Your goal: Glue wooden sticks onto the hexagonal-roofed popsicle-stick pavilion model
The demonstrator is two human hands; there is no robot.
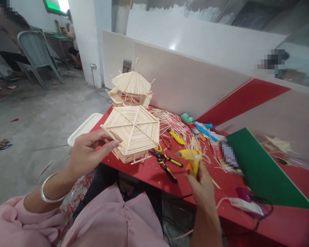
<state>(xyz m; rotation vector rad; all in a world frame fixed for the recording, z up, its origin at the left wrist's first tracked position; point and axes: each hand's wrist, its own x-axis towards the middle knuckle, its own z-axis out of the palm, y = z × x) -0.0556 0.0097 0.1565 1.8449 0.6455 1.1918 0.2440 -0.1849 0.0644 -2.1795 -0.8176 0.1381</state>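
Note:
My left hand (91,149) grips the near left edge of a hexagonal wooden stick model (141,125), thumb on top. Its upper face is made of thin sticks split by ribs that meet in the middle. In my right hand (202,185) is a yellow hot glue gun (192,157), its nozzle pointing left toward the model and apart from it. Between the two lie pliers (167,164) with black and yellow handles. A taller pagoda-like stick model (132,85) stands behind the hexagonal one.
Loose sticks (167,118) are strewn over the red table (149,175), with a yellow cutter (177,138) among them. A green board (267,171) and a white power strip (247,206) lie at the right. White panels (182,75) rise behind. People sit at the far left near a chair (37,51).

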